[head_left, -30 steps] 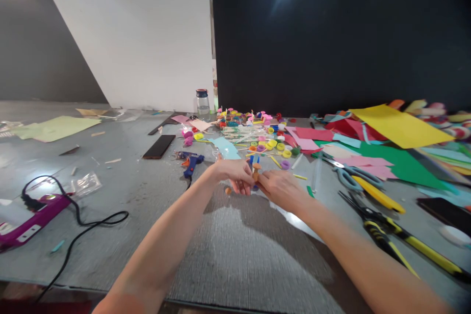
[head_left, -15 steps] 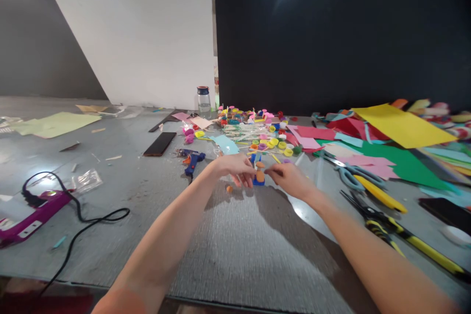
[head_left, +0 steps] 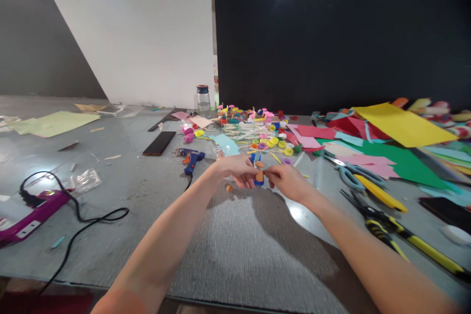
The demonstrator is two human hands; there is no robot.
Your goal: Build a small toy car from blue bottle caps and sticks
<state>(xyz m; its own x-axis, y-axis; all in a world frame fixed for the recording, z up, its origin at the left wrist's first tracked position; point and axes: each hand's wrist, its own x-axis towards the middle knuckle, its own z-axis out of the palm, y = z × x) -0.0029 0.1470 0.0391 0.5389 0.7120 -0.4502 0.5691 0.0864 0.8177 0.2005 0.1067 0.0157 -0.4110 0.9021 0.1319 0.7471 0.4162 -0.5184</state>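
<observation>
**Left hand (head_left: 240,170) and right hand (head_left: 289,180) meet at a small orange-and-blue piece (head_left: 259,176)**

The orange-and-blue piece is between the two hands, near the middle of the grey table (head_left: 228,265). Its orange parts sit one above the other, and blue shows behind and under them. The left hand has its palm turned down, with the fingertips at the left edge of the piece. The right hand has thumb and forefinger drawn narrowly together at the right edge. This place is small and a little blurred, so I cannot tell if either hand really grips the piece or only touches it.

Near the left hand, on the side of the person, lies a small orange ball (head_left: 229,188). Farther to the left are a blue glue gun (head_left: 194,157) and, beyond it, a dark phone (head_left: 159,143). Light blue paper (head_left: 226,144) lies just behind the left hand. A clear bottle (head_left: 203,99) stands upright at the back. On the right side are scissors (head_left: 349,169), a yellow tool (head_left: 380,196) and black-and-yellow pliers (head_left: 419,246), with a green sheet (head_left: 412,167) behind them.
</observation>
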